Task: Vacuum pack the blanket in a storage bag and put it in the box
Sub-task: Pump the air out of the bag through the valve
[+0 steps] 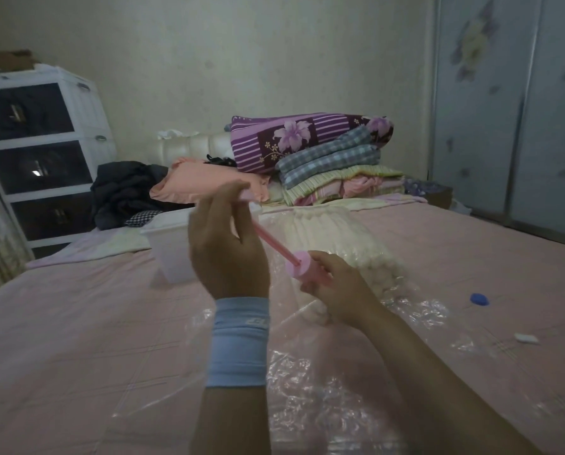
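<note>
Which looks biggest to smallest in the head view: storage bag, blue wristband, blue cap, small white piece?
1. storage bag
2. blue wristband, enlarged by nearness to the camera
3. blue cap and small white piece look alike; not ranked.

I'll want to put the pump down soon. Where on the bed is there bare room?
Widest: the pink sheet left of the storage bag, this side of the white box. Also the sheet beyond the blue cap, toward the wardrobe. Crowded: the bag fills the middle; folded bedding and dark clothes cover the head end.
</note>
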`<action>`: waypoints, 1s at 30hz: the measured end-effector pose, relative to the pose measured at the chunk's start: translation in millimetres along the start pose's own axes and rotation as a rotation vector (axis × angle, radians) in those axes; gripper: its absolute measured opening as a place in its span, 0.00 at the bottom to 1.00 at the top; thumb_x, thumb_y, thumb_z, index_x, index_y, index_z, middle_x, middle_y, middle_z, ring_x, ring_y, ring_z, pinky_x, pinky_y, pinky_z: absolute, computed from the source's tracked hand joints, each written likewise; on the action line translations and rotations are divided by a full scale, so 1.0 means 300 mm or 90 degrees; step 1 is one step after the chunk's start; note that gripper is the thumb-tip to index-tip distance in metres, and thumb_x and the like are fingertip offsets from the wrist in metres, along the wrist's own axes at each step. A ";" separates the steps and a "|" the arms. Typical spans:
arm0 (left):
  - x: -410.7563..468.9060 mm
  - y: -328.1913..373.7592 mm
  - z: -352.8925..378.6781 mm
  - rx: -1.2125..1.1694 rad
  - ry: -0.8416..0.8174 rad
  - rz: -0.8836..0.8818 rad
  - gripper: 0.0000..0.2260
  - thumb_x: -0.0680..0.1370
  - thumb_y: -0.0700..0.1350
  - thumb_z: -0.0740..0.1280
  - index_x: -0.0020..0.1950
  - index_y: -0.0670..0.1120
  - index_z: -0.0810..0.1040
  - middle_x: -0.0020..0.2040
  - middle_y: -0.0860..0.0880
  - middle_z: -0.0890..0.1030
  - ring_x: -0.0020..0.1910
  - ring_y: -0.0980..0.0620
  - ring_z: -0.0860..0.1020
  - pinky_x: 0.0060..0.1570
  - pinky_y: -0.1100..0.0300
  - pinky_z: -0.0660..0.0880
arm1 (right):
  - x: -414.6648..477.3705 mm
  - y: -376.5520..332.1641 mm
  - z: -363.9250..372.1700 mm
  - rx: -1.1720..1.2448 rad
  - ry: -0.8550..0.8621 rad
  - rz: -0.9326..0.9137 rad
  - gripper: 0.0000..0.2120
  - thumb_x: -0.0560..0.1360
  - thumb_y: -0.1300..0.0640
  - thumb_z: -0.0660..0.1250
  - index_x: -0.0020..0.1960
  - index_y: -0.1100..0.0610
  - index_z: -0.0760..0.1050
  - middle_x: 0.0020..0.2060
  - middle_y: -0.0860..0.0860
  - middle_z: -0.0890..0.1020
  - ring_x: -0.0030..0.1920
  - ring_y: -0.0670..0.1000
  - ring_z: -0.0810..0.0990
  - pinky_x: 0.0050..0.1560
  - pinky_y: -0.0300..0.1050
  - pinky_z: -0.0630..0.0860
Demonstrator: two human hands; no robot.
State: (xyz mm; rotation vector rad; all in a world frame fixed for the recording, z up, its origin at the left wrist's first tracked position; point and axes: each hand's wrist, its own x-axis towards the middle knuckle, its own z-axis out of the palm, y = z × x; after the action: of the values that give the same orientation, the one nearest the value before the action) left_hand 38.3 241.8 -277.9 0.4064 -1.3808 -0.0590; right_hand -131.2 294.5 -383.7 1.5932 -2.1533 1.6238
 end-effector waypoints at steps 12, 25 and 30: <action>-0.026 0.023 0.026 -0.013 -0.041 -0.013 0.07 0.80 0.44 0.65 0.54 0.47 0.82 0.47 0.53 0.82 0.44 0.55 0.78 0.44 0.67 0.73 | 0.002 0.001 -0.005 0.002 0.020 0.002 0.24 0.71 0.52 0.77 0.64 0.41 0.75 0.56 0.44 0.80 0.54 0.46 0.79 0.58 0.51 0.77; -0.175 -0.066 0.068 -0.043 -0.343 -0.111 0.08 0.78 0.44 0.66 0.54 0.51 0.83 0.49 0.53 0.83 0.47 0.52 0.81 0.48 0.52 0.79 | -0.005 -0.005 0.016 -0.005 0.010 -0.006 0.25 0.70 0.53 0.77 0.65 0.44 0.76 0.55 0.47 0.80 0.54 0.49 0.79 0.58 0.52 0.77; 0.001 0.020 0.005 -0.086 0.023 0.019 0.07 0.79 0.38 0.65 0.55 0.42 0.81 0.51 0.47 0.83 0.52 0.52 0.80 0.55 0.61 0.76 | -0.002 -0.002 -0.005 0.017 0.008 0.003 0.24 0.71 0.53 0.77 0.64 0.41 0.76 0.56 0.44 0.79 0.55 0.47 0.79 0.59 0.50 0.76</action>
State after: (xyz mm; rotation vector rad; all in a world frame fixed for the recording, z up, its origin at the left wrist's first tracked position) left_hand 35.9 247.0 -275.5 0.2724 -1.3381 -0.1191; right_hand -131.2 296.2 -382.8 1.5815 -2.1390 1.6670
